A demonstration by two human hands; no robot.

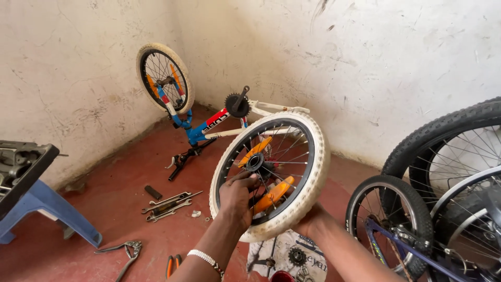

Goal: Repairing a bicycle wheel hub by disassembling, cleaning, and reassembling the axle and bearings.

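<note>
I hold a small bicycle wheel [308, 177] with a white tyre, black rim and orange spoke reflectors upright in front of me. My left hand [237, 201] reaches into the spokes below the black hub [254, 162], fingers curled around them. My right hand [310, 222] grips the lower right of the tyre from behind and is mostly hidden by it. Beyond the wheel a small blue and white bicycle frame [209, 128] rests upside down in the corner, its other white-tyred wheel [164, 78] still mounted and its crank [237, 104] pointing up.
Several spanners [169, 203] lie on the red floor, with pliers [128, 253] and an orange-handled tool [172, 266] nearer me. A blue plastic stool [49, 209] carrying a dark tool tray [23, 167] stands at left. Black-tyred bicycles [443, 209] crowd the right. A sprocket [297, 256] lies on paper below.
</note>
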